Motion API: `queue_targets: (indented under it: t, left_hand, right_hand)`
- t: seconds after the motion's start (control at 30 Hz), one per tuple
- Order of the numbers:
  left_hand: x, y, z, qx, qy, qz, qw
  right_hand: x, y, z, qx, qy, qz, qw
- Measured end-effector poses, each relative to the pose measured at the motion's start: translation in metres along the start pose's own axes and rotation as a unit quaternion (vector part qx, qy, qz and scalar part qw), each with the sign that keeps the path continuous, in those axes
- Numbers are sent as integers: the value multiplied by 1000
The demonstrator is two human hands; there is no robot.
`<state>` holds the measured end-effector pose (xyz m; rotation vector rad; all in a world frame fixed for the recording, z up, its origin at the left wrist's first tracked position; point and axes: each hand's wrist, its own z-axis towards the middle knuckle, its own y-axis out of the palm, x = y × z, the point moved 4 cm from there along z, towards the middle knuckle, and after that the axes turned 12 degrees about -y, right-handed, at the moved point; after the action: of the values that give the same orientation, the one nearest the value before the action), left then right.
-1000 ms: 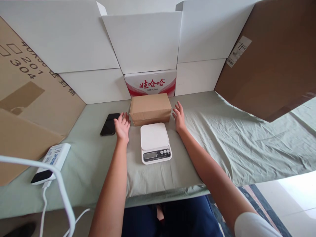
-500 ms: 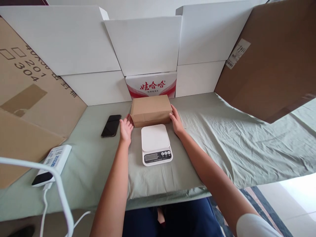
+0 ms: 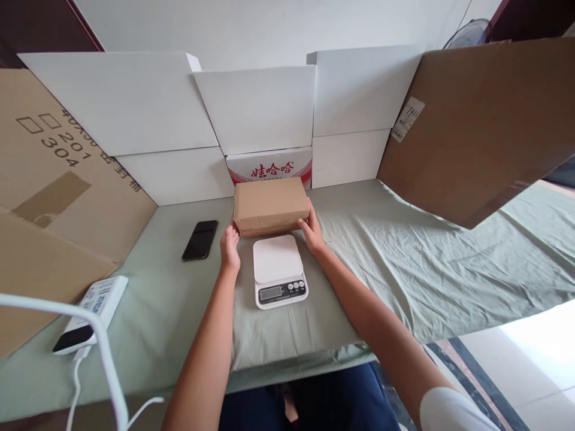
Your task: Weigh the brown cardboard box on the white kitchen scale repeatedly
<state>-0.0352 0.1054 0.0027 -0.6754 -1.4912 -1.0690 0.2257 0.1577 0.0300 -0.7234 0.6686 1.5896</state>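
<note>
Your hands clasp the box, which is just behind the scale: your right hand grips its right end, thumb on the front face; your left hand grips its lower left corner. The step in hand appears to be securing this two-sided grip; a lift would call for even inward pressure. Compared with half a second earlier, your left hand, then spread open, is drawn in against the box. Whether the box clears the counter cannot be told.
</note>
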Motion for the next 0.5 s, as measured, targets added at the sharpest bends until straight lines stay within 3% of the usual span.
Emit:
queue_targets:
  t: [0.13, 0.23, 0.5]
  left_hand:
    - [13, -3, -37, -6, 77, 32, 996]
    - [16, -15, -71, -2, 99, 45, 994]
    - [-4, -44, -130, -59, 34, 65, 996]
  right_hand:
    - [-20, 1, -15, 7, -19, -5, 1000]
    - [-35, -1, -36, 6, -28, -9, 1000]
    - [-65, -18, -90, -15, -27, -29, 999]
